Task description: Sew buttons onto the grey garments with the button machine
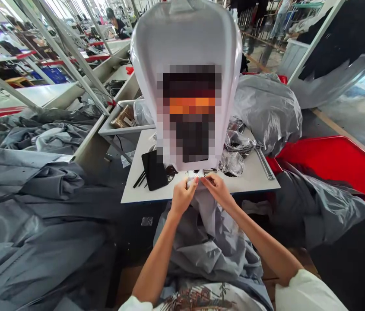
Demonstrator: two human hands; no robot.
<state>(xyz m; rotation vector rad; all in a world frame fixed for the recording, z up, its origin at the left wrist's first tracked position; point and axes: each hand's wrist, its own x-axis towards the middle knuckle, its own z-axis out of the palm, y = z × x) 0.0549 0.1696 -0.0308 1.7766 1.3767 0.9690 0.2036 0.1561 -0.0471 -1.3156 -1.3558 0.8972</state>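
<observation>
Grey fabric (211, 242) drapes from my lap up to the front of a white machine (188, 39). Its upper edge is pinched between the thumb and fingers of my left hand (182, 195). Beside it, my right hand (218, 190) grips the same fabric a short way to the right. Both sets of fingertips sit close together at the foot of the machine, where the small working parts are mostly hidden. The machine's front panel is blurred out. A black tablet-like slab (154, 169) lies on the white tabletop (250, 183) left of my hands.
Clear plastic bags (234, 162) of small parts lie right of the machine, near a metal bar (264, 163). A red bin (334, 164) stands at right with grey cloth over its edge. Grey fabric piles (30, 233) fill the left. Behind is a white tray (117, 125).
</observation>
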